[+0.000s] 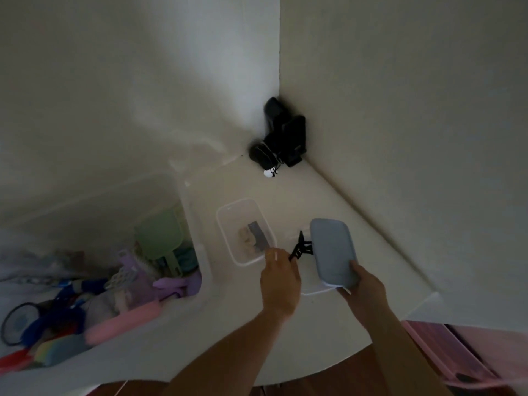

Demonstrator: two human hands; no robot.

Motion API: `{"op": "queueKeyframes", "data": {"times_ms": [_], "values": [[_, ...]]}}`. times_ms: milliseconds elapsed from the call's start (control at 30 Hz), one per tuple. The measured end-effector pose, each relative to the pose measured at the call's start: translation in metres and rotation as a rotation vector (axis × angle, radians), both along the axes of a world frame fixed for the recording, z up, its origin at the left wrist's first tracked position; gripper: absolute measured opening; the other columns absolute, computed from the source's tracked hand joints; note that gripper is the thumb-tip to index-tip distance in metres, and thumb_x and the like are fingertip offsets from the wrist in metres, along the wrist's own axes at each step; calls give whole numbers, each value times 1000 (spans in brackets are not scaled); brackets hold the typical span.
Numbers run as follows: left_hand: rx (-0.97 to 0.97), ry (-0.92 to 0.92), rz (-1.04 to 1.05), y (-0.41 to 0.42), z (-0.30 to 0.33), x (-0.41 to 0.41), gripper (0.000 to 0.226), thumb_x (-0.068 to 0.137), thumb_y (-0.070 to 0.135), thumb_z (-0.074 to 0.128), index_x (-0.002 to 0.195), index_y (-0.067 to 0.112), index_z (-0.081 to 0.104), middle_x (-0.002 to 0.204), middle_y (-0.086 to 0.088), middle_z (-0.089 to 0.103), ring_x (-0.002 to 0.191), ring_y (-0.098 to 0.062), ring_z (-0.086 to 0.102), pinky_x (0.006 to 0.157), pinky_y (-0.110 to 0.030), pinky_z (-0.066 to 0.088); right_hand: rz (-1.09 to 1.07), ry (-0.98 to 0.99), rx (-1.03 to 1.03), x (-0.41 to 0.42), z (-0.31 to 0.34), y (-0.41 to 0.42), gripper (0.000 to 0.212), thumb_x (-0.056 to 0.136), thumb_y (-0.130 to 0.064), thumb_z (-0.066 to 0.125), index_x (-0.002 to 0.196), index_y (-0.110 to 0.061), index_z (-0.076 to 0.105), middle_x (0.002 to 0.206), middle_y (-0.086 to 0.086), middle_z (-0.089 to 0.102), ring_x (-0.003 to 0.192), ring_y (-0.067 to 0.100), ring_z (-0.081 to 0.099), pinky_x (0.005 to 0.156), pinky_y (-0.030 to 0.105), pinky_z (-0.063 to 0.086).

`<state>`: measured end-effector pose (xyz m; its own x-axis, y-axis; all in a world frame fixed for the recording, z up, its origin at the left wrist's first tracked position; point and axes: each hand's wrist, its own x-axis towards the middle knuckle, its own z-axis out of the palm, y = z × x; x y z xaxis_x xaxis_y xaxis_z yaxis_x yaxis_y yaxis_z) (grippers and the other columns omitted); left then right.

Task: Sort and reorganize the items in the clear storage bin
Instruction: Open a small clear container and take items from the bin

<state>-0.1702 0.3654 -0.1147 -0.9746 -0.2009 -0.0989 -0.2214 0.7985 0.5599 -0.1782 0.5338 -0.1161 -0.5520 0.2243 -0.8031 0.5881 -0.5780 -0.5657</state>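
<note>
Two small tubs flank our left hand (278, 277), which pinches a black claw hair clip (300, 248) between them. Left of these stands the large clear storage bin (183, 201), full of combs, brushes and hair ties. We judge the clip is being sorted; next it needs dropping into a tub. Our right hand (364, 284) grips a grey-blue lid (333, 251), tilted over the second tub. The open clear tub (228, 238) holds small pale and grey pieces.

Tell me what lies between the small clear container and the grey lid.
A black hair claw clip, held by the left hand, shows in the head view.
</note>
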Motion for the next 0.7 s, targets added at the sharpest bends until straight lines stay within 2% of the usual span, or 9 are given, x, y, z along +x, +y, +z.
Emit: {"op": "queueKeyframes", "data": {"times_ms": [67,133,167,233,333,400,500,633,700], "values": [[139,-31,118,-2,4,6,12,103,23,45,96,14,49,92,-5,59,86,-30,63,68,-34,42,-21,-2,44,-2,-1,2,31,96,-15,59,123,-3,53,125,11,54,116,33,54,106,53,42],[322,-52,239,-2,-2,12,12,104,24,43,95,16,42,86,-5,64,84,-29,66,68,-36,46,18,12,121,-5,1,-2,19,97,-16,58,112,-5,58,118,11,57,111,31,55,103,50,44],[421,-51,268,-2,-8,14,11,104,24,43,94,18,41,86,-7,67,82,-28,67,71,-39,51,65,24,172,-4,1,-4,12,97,-17,58,105,-8,61,112,12,59,106,29,56,99,47,46],[621,-73,277,-2,-18,19,14,104,24,42,90,27,39,87,-4,67,77,-21,65,74,-42,55,200,66,327,-4,1,-10,13,98,-20,56,96,-9,63,105,13,62,97,27,57,85,41,47],[857,-128,329,3,-21,18,17,106,18,38,90,23,38,88,-3,61,78,-17,56,74,-36,49,409,128,610,-2,-5,-14,20,99,-25,52,109,-10,61,105,11,63,89,24,58,70,33,45],[926,-167,356,8,-19,11,15,106,16,37,91,17,36,93,-2,61,86,-17,59,80,-32,50,474,173,751,-4,-3,-13,23,99,-23,51,119,-15,57,106,6,63,90,24,60,67,31,44],[963,-221,315,15,-22,-1,16,106,18,36,90,18,33,95,1,59,94,-20,59,86,-32,49,482,200,830,-13,1,-6,43,96,-16,53,137,-26,45,107,2,61,91,23,61,71,32,46],[904,-187,294,14,-12,-6,11,105,21,40,96,15,40,92,3,67,88,-20,68,87,-43,55,595,152,964,-25,5,7,43,94,-18,56,137,-24,50,119,7,66,102,26,63,84,37,52],[887,-62,340,5,5,-2,13,104,18,43,101,6,45,90,2,70,82,-19,72,80,-38,59,542,196,1120,-28,14,1,41,93,-23,60,133,-20,53,122,7,64,107,25,61,90,41,52]]}}
